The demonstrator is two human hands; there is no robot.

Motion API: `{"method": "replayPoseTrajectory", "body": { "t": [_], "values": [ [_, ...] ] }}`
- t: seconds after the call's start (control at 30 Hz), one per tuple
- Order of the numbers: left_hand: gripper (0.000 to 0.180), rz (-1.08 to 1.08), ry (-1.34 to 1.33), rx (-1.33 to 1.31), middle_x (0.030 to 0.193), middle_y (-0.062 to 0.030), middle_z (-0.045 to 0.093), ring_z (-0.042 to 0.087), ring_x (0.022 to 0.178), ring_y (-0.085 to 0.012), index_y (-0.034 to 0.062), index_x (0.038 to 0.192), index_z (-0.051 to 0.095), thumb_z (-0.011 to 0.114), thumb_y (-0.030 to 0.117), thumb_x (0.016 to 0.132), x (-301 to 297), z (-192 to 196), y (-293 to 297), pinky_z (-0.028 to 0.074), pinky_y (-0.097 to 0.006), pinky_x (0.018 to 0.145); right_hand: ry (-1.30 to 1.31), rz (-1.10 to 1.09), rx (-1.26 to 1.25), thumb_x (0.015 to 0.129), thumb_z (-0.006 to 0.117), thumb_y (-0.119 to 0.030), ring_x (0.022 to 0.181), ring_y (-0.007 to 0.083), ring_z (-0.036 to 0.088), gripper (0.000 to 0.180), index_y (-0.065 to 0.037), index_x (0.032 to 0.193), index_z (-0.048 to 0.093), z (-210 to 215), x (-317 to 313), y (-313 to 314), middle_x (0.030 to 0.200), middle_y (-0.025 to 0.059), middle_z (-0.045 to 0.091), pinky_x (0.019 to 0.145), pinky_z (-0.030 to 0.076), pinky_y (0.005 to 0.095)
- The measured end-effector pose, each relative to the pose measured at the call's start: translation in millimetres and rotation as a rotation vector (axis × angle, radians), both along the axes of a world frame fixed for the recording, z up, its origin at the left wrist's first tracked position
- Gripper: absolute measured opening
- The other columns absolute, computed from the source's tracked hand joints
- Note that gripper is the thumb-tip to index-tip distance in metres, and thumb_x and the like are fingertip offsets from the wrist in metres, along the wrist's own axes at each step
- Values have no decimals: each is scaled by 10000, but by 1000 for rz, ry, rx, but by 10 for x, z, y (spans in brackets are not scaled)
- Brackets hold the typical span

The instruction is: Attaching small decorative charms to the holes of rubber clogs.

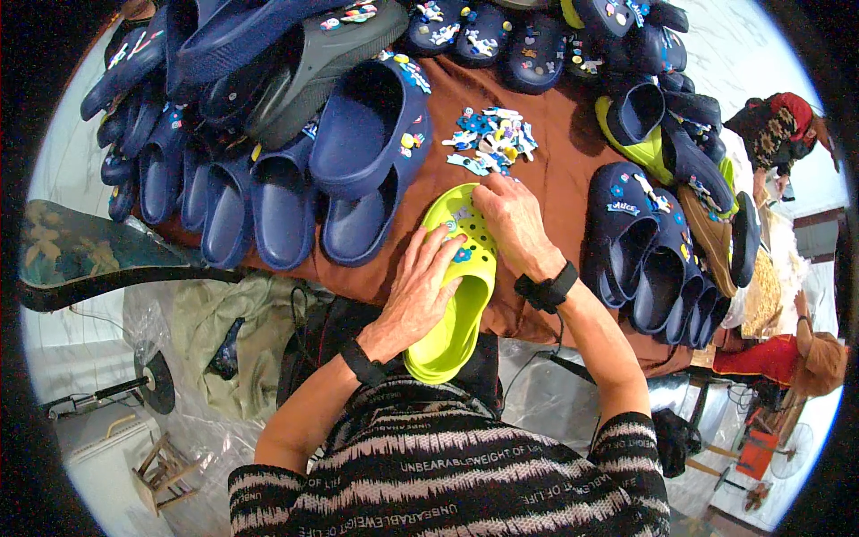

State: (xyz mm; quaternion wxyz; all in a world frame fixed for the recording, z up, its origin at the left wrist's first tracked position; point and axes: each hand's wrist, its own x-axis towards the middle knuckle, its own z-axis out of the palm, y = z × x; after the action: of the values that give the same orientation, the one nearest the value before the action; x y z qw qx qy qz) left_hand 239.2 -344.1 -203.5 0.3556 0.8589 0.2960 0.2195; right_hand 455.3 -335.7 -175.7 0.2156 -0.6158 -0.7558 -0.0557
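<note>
A lime-green clog (438,345) lies in front of me, its perforated toe pointing away and its heel toward my body. A blue flower charm (462,255) and a pale grey charm (462,213) sit on its upper. My left hand (419,282) grips the clog from the left, fingers laid over the upper. At the toe's right edge is my right hand (512,222), fingers curled closed; whatever they pinch is hidden. Just beyond the toe, a loose pile of small colourful charms (494,140) rests on the brown cloth (559,125).
Navy clogs (282,210) are heaped along the left, with a dark grey clog (327,67) among them. Several decorated navy clogs (664,286) stand at the right, beside a navy-and-lime clog (637,134). A chair back (107,255) juts in at left. Other people (783,130) are farther right.
</note>
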Motion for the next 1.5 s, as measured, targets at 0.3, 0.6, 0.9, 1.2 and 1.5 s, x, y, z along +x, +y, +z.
{"method": "replayPoseTrajectory", "body": {
  "t": [0.3,0.6,0.9,1.2,1.5],
  "values": [
    [553,-24,5,42,1524,-226,333,223,1445,-449,21,1443,420,532,306,983,-28,29,28,215,-511,1191,-308,101,-126,808,619,-152,923,254,593,135,-104,921,676,171,-48,-64,931,76,603,820,457,399],
    [543,-14,26,13,1531,-226,324,224,1442,-452,9,1441,414,492,329,1009,0,-45,57,207,-512,1189,-402,139,-262,790,650,-149,995,264,602,130,-118,895,720,28,3,42,950,68,644,884,448,419],
    [536,-9,51,6,1556,-199,299,205,1455,-434,94,1477,400,499,333,1008,-23,28,12,206,-527,1181,501,98,-401,872,658,-143,815,285,674,156,-26,968,698,-3,435,242,875,132,710,749,526,390],
    [532,-22,24,13,1549,-195,312,223,1448,-437,78,1467,403,498,321,1004,12,8,34,200,-518,1189,117,-92,-196,851,680,-183,978,388,605,208,-52,1009,645,-272,188,194,1068,157,599,824,513,494],
    [563,-27,22,38,1546,-199,313,229,1443,-442,64,1471,397,483,378,1012,-40,9,23,203,-516,1191,664,-479,-207,925,618,-172,956,388,662,200,-32,1053,682,-326,741,54,1007,216,690,821,524,451]
  ]
}}
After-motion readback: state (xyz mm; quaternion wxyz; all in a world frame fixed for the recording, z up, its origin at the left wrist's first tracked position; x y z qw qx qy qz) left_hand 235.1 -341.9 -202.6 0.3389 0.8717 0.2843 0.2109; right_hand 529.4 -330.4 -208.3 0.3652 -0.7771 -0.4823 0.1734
